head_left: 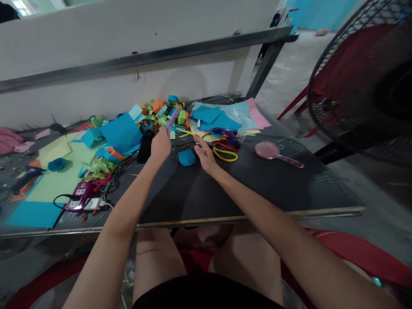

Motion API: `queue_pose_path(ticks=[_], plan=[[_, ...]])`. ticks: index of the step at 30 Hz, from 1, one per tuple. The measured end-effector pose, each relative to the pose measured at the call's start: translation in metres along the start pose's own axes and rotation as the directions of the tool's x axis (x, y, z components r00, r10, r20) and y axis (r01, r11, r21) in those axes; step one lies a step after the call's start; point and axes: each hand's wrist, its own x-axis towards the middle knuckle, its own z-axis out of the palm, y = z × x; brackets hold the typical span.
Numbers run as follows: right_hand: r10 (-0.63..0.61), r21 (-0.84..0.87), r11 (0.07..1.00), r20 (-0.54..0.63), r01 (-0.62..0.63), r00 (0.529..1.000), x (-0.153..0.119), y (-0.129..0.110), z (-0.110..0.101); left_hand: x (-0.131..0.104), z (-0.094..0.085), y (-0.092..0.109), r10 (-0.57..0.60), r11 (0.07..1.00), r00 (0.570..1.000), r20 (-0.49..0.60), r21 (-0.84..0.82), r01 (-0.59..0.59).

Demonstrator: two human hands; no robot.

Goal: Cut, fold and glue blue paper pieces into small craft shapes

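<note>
Your left grip (161, 145) is closed around the lower end of a slim purple strip (173, 119), likely paper, and it's pointing up and away from you, long axis running toward the back edge of the dark tabletop (257, 189) with a slight lean to the right. Across from it, your right grip (206, 156) hovers with its fingers loosely bent, fingertips right by the end of a thin yellow strip (185, 130); whether they pinch it, I cannot tell. That yellow strip lies crosswise, beyond and between your hands. The purple strip sits to the far left of your right grip, so your left is the nearer one, and it has the hold. Between your wrists, a faceted blue paper piece (186, 158) rests on the tabletop, closer to your right. Just past that hand come yellow-handled scissors (234, 159); toward the right edge lies a pink oval hairbrush (268, 150); along the back edge, a multicoloured heap of small paper pieces (157, 106).
</note>
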Motion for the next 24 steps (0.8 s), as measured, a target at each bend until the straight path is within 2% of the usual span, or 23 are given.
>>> queue_pose_path(ticks=[1, 2, 4, 5, 7, 9, 12, 14, 19, 21, 24], plan=[[-0.022, 0.018, 1.0, -0.027, 0.023, 0.999, -0.001, 0.0, 0.0, -0.016, 0.0, 0.005, 0.121, 0.993, 0.992, 0.045, 0.004, -0.122], [-0.051, 0.045, 0.998, -0.062, 0.053, 0.997, -0.002, -0.001, 0.0, -0.031, 0.001, 0.01, 0.242, 0.969, 0.962, 0.123, 0.013, -0.246], [-0.103, 0.126, 0.985, -0.113, 0.117, 0.988, -0.004, -0.004, 0.001, -0.055, 0.007, 0.014, 0.344, 0.937, 0.919, 0.193, -0.009, -0.349], [-0.117, 0.168, 0.976, -0.116, 0.135, 0.986, -0.005, -0.007, 0.002, -0.064, 0.011, 0.015, 0.424, 0.903, 0.879, 0.218, -0.023, -0.43], [-0.101, 0.231, 0.967, -0.035, 0.106, 0.994, -0.008, -0.015, 0.003, -0.072, 0.018, 0.011, 0.519, 0.852, 0.827, 0.218, -0.051, -0.521], [-0.037, 0.258, 0.966, 0.078, 0.016, 0.996, -0.009, -0.024, 0.003, -0.073, 0.022, 0.006, 0.559, 0.827, 0.805, 0.2, -0.058, -0.56], [0.015, 0.348, 0.935, 0.148, -0.066, 0.989, -0.009, -0.034, 0.0, -0.069, 0.026, 0.002, 0.558, 0.828, 0.811, 0.177, -0.055, -0.558], [0.021, 0.383, 0.921, 0.125, -0.068, 0.992, -0.009, -0.037, -0.002, -0.068, 0.027, 0.006, 0.539, 0.842, 0.829, 0.149, -0.056, -0.537], [0.033, 0.415, 0.909, 0.012, -0.035, 0.999, -0.011, -0.037, 0.002, -0.074, 0.026, 0.022, 0.474, 0.881, 0.876, 0.088, -0.061, -0.47], [0.069, 0.404, 0.913, -0.035, -0.049, 0.997, -0.01, -0.037, 0.003, -0.076, 0.022, 0.023, 0.443, 0.896, 0.894, 0.069, -0.058, -0.44], [0.117, 0.44, 0.898, -0.23, -0.004, 0.966, -0.003, -0.035, -0.006, -0.074, 0.011, 0.01, 0.338, 0.94, 0.941, 0.0, -0.056, -0.337]])
